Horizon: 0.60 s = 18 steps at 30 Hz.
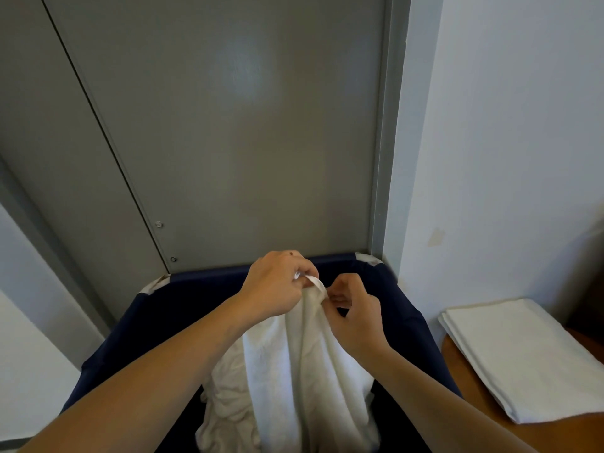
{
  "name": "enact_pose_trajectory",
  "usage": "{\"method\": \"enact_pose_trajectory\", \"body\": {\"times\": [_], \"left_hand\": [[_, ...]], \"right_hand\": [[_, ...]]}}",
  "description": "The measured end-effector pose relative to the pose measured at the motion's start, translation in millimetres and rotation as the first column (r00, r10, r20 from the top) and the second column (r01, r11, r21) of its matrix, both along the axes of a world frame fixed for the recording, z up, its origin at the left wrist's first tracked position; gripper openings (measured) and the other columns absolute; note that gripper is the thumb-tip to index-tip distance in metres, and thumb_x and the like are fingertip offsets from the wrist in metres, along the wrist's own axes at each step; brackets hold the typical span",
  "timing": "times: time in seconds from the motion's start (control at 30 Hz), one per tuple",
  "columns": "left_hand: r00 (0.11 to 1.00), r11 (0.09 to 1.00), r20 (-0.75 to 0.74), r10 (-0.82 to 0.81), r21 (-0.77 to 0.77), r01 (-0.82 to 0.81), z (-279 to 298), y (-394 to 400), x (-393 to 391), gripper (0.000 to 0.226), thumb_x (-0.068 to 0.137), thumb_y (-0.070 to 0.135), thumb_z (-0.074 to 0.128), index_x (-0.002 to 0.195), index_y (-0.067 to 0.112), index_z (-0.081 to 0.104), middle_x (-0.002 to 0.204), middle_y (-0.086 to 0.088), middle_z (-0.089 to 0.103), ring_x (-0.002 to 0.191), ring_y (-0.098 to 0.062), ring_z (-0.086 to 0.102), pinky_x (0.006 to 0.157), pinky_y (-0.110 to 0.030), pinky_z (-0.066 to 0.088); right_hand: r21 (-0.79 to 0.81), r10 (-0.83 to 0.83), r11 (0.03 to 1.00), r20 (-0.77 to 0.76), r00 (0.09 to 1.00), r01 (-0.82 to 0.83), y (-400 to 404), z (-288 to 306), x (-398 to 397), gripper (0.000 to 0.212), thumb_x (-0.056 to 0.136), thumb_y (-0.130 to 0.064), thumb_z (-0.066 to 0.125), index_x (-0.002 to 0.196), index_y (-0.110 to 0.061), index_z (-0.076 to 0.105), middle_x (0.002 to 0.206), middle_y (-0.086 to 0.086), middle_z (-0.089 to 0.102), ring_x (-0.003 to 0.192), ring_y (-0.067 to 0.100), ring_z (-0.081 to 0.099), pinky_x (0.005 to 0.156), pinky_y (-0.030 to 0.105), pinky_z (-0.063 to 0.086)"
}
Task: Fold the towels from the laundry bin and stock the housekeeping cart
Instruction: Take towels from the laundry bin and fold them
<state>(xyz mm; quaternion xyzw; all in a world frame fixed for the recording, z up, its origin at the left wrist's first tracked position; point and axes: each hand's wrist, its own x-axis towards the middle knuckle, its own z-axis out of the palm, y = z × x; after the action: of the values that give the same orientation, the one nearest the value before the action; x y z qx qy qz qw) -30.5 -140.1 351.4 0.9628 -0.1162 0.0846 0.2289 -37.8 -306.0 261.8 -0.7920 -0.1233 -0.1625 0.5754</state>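
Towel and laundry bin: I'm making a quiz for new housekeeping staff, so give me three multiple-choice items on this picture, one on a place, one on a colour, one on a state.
1. Where does the folded towel lie?
A. on the wooden surface right of the bin
B. inside the bin
C. on the floor

2. What colour is the laundry bin?
A. red
B. dark blue
C. white

3. How is the white towel held?
A. by neither hand
B. flat under one palm
C. by both hands at its top

Answers:
1 A, it rests beside the bin.
2 B, its fabric walls are navy.
3 C, left hand and right hand grip it.
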Motion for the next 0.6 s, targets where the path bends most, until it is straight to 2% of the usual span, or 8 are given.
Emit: {"method": "enact_pose_trajectory", "body": {"times": [0.07,0.13,0.23,0.33,0.47,0.6], "left_hand": [[1.0,1.0,-0.005,0.004,-0.016,-0.004,0.1,2.9,1.8,0.019,0.095,0.022,0.066,0.092,0.037,0.076,0.102,0.02,0.066,0.099,-0.005,0.059,0.089,-0.033,0.049],[1.0,1.0,-0.018,-0.002,-0.024,0.002,0.0,4.1,2.6,0.018,0.095,0.025,0.067,0.088,0.04,0.075,0.1,0.02,0.066,0.098,-0.005,0.059,0.088,-0.034,0.05],[0.999,1.0,-0.036,-0.002,-0.031,0.0,-0.8,5.7,1.7,0.019,0.095,0.025,0.067,0.088,0.04,0.075,0.101,0.02,0.066,0.098,-0.006,0.059,0.088,-0.035,0.051],[1.0,1.0,-0.022,0.008,0.011,-0.008,-3.7,5.4,-0.8,0.021,0.096,0.021,0.064,0.091,0.039,0.076,0.103,0.02,0.066,0.098,-0.006,0.06,0.088,-0.034,0.051],[1.0,0.998,0.001,0.028,0.05,-0.028,-9.9,4.5,-2.9,0.025,0.096,0.02,0.06,0.095,0.038,0.076,0.106,0.019,0.066,0.098,-0.005,0.059,0.083,-0.03,0.048],[0.996,0.995,0.017,0.09,0.035,-0.091,-14.0,12.5,-1.0,0.023,0.096,0.02,0.061,0.093,0.037,0.076,0.102,0.018,0.066,0.095,-0.005,0.058,0.076,-0.026,0.041]], "right_hand": [[0.069,0.037,0.997,-0.087,0.995,-0.031,0.2,6.2,0.2,0.03,0.086,-0.011,0.079,0.107,-0.024,0.062,0.09,-0.01,0.071,0.088,0.0,0.068,0.076,0.015,0.055],[0.122,0.084,0.99,-0.135,0.987,-0.068,0.7,12.5,2.1,0.019,0.088,-0.013,0.078,0.101,-0.024,0.068,0.087,-0.011,0.073,0.085,0.002,0.069,0.074,0.016,0.055],[0.089,0.094,0.993,-0.154,0.984,-0.081,2.5,17.8,6.0,0.01,0.091,-0.014,0.074,0.091,-0.024,0.074,0.081,-0.01,0.073,0.079,0.003,0.068,0.069,0.015,0.053],[-0.087,0.011,0.996,-0.161,0.987,-0.025,5.7,17.7,10.4,0.013,0.09,-0.007,0.068,0.088,-0.019,0.073,0.074,-0.006,0.069,0.07,0.01,0.065,0.062,0.015,0.051],[-0.391,-0.053,0.92,-0.22,0.974,-0.039,5.2,10.2,16.0,0.019,0.092,-0.007,0.057,0.092,-0.019,0.071,0.073,-0.009,0.064,0.065,0.01,0.058,0.055,0.016,0.04],[-0.534,-0.157,0.845,-0.309,0.938,-0.034,-12.4,-4.8,24.8,0.019,0.084,-0.002,0.054,0.076,-0.013,0.066,0.07,0.0,0.064,0.062,0.015,0.058,0.048,0.023,0.044]]}}
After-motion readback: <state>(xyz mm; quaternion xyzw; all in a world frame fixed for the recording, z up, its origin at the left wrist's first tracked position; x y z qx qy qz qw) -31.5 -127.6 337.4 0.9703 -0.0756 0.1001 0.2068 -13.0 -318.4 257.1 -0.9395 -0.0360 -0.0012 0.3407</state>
